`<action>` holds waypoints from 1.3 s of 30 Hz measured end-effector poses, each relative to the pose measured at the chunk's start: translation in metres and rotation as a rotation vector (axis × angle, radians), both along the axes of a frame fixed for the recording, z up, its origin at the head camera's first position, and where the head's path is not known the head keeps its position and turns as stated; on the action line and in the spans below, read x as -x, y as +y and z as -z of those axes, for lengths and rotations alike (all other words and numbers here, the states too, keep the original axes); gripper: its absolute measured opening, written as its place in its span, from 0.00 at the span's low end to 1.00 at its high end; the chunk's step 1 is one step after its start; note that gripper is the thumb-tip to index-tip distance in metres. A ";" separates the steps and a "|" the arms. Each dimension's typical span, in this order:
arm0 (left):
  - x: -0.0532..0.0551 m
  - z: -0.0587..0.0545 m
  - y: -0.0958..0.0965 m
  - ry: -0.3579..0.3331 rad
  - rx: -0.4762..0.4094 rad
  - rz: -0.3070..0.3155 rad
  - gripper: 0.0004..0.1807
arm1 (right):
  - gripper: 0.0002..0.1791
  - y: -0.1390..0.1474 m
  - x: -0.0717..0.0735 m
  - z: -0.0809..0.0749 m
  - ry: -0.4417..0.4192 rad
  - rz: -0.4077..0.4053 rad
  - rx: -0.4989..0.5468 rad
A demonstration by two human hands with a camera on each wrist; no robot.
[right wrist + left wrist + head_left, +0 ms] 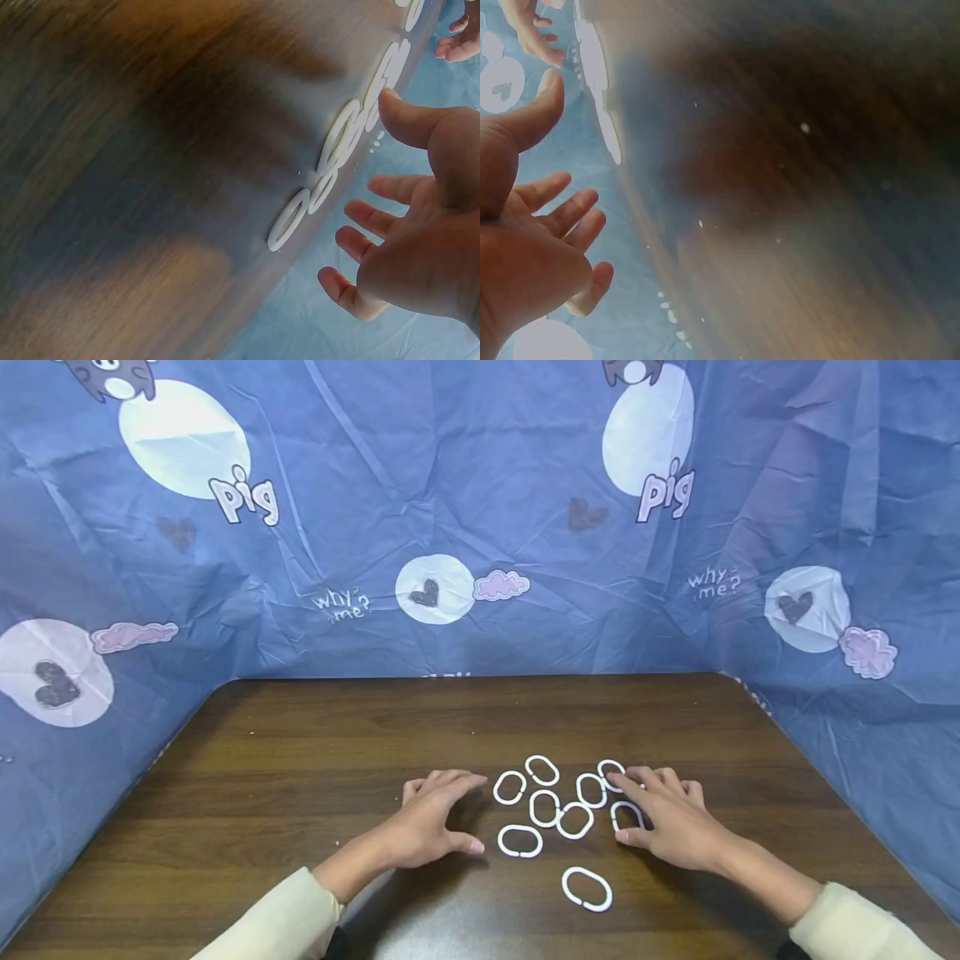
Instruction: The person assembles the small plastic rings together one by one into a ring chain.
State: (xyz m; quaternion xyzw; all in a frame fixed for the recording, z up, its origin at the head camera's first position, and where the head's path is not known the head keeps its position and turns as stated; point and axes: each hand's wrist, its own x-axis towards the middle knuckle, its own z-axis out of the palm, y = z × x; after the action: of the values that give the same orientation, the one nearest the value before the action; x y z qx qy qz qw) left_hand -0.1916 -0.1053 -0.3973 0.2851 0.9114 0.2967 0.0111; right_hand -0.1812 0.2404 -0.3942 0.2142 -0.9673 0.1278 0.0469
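Several white oval plastic links, some with a small gap visible in the loop, lie loosely on the brown table. My left hand (429, 823) hovers left of them, thumb and fingers spread, holding nothing. The nearest to it is a sideways link (520, 828). On the other side, my right hand (675, 822) reaches over the rightmost links, its fingers apart. Its forefinger overlaps the far right link (601, 772), and its thumb tip is at the lower edge of another link (614, 817). In the right wrist view, its palm and spread fingers hold nothing.
One link (597, 907) lies apart, closer to the table's front. The wooden table (315, 735) has rounded far corners. Blue printed cloth (480, 510) hangs behind it and along both sides.
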 end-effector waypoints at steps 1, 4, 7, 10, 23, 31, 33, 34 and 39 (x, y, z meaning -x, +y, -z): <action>0.000 0.000 0.000 -0.005 0.005 0.007 0.43 | 0.39 0.000 0.000 0.000 0.003 -0.004 -0.003; 0.000 0.001 0.003 -0.009 0.026 0.029 0.43 | 0.39 0.001 -0.001 0.002 0.014 -0.009 -0.017; 0.000 -0.001 0.006 -0.007 0.047 0.060 0.41 | 0.39 0.002 -0.001 0.003 0.011 -0.012 -0.029; 0.001 -0.002 0.011 -0.006 0.066 0.113 0.39 | 0.39 0.002 0.000 0.004 0.000 -0.010 -0.040; 0.002 -0.002 0.032 0.100 0.207 0.280 0.37 | 0.36 0.004 -0.002 0.006 -0.017 -0.021 -0.038; -0.001 -0.001 0.038 0.114 0.318 0.296 0.39 | 0.36 0.005 -0.002 0.007 -0.026 -0.016 -0.034; -0.001 -0.002 0.039 0.129 0.349 0.301 0.39 | 0.36 0.005 -0.002 0.008 -0.029 -0.021 -0.032; -0.001 -0.002 0.040 0.133 0.362 0.303 0.39 | 0.36 0.005 -0.002 0.008 -0.029 -0.022 -0.031; -0.001 -0.001 0.043 0.158 0.410 0.315 0.39 | 0.34 0.004 -0.004 0.009 -0.025 -0.027 -0.026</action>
State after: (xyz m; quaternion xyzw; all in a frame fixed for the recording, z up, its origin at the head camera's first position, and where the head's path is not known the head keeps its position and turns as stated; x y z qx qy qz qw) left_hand -0.1906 -0.0628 -0.3960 0.4374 0.8949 0.0774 0.0436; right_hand -0.1772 0.2445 -0.4030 0.2261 -0.9664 0.1186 0.0305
